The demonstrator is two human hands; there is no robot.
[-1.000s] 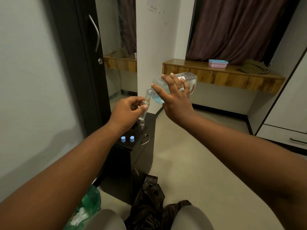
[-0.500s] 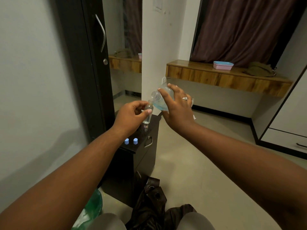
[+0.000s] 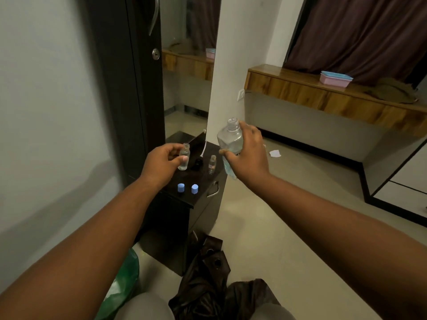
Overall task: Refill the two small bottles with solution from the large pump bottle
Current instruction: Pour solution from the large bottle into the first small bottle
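Fingers of left hand (image 3: 161,166) around small bottle (image 3: 184,157), right hand (image 3: 246,155) fingers around large bottle (image 3: 230,140).

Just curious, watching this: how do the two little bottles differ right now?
The small bottle in the left hand is pinched by the left hand and lifted off the cabinet; the small bottle on the cabinet stands free on the black cabinet top. The held one looks wider. Both are clear, upright and uncapped.

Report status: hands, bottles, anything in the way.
Left hand holds small bottle. Right hand grips big bottle, upright, uncapped. Second small bottle on cabinet. Nothing between.
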